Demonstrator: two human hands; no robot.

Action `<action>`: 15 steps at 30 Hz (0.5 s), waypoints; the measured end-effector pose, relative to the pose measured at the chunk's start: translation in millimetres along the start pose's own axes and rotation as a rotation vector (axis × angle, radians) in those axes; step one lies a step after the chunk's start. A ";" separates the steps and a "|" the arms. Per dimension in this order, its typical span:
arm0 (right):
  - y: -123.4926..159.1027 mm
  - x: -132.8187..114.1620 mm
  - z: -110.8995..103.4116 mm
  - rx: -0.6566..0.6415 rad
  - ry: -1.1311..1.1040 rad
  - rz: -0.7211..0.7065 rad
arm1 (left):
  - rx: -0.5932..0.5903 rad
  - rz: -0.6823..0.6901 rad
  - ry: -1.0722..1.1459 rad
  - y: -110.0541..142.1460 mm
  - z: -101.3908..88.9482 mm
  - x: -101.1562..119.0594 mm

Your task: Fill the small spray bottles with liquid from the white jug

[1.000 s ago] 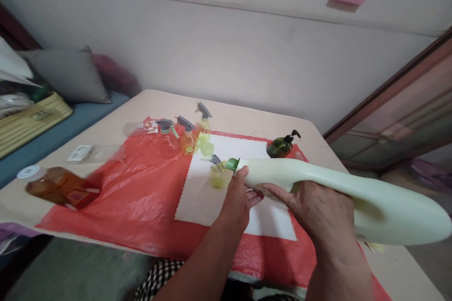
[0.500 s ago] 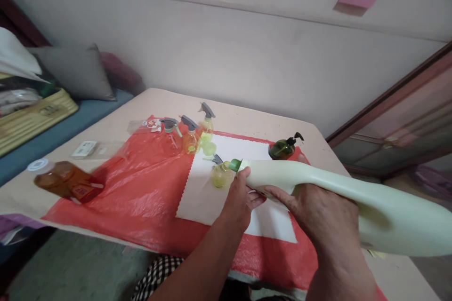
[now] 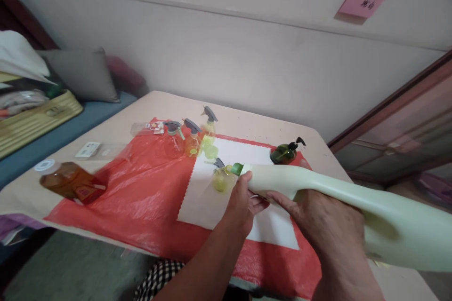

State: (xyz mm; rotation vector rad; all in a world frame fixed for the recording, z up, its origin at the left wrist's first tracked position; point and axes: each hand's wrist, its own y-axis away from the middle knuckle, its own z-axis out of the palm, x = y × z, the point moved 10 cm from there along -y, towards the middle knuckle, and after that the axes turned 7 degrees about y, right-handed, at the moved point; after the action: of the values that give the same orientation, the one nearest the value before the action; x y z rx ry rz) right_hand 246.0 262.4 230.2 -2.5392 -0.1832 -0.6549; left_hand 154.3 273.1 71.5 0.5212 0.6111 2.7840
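Observation:
A large pale green bottle (image 3: 339,197) lies tilted on its side in the air, its green cap (image 3: 236,168) pointing left over a small yellow spray bottle (image 3: 222,178). My left hand (image 3: 242,202) is closed round the bottle's neck just behind the cap. My right hand (image 3: 326,225) grips the bottle's handle from below, fingers wrapped round it. The small yellow bottle stands on a white cloth (image 3: 219,197) spread over a red plastic sheet (image 3: 141,202).
Three more small spray bottles (image 3: 192,138) stand at the cloth's far left corner. A dark green pump bottle (image 3: 286,153) stands behind the big bottle. An amber bottle (image 3: 70,182) lies at the table's left. A bed with cushions is further left.
The view drifted slightly right and down. Both hands and the big bottle keep nearly the same pose, the cap still over the small yellow bottle.

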 end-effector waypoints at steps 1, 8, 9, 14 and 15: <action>-0.5 0.1 -1.6 0.010 -0.005 0.005 | 0.003 -0.004 0.002 0.1 -0.1 -0.3; -2.4 -1.7 -6.6 0.039 -0.020 0.002 | -0.001 -0.022 0.030 0.8 1.5 -1.1; -2.1 -1.6 -6.3 0.031 -0.020 0.002 | -0.003 -0.022 0.033 1.0 1.6 -1.0; -1.1 -0.6 -6.9 0.009 -0.015 0.013 | -0.015 -0.022 0.042 2.6 3.2 -0.3; -1.1 -0.7 -6.7 0.005 -0.014 0.014 | -0.015 -0.024 0.041 2.9 3.3 -0.3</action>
State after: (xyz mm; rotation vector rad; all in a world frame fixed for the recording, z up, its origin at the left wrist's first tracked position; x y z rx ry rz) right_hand 242.4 259.9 235.3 -2.5391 -0.1722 -0.6304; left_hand 155.5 271.6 75.5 0.4522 0.6001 2.7808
